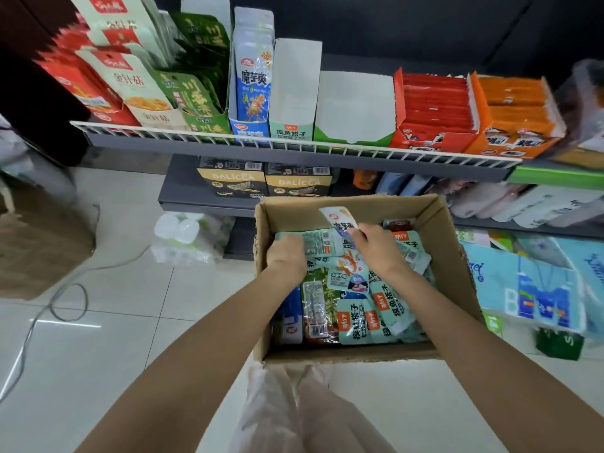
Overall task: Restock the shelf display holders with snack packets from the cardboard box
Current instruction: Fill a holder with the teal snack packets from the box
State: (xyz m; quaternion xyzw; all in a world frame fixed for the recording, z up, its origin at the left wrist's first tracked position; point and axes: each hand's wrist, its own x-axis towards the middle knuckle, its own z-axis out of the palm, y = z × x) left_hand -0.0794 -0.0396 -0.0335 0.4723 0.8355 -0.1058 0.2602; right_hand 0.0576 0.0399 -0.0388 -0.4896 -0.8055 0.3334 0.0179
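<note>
An open cardboard box (441, 230) stands on the floor below the shelf, full of mint-green, dark green and blue snack packets. Inside it, my left hand (287, 253) grips a mint-green packet (322, 244) lying label-down at the back left. My right hand (376, 245) pinches a pale blue packet (338, 219) and holds it raised over the box's far side. On the shelf, a mint-green display holder (294, 93) and a wider green one (354, 106) show bare white interiors. A blue holder (251, 70) beside them carries blue packets.
A white wire rail (294, 147) fronts the shelf. Red and orange full holders (474, 109) stand to the right, red, cream and green packets to the left. Lower shelves hold boxes and tissue packs (523, 282). A bottle pack (186, 237), a cable and a brown box (39, 243) lie on the floor.
</note>
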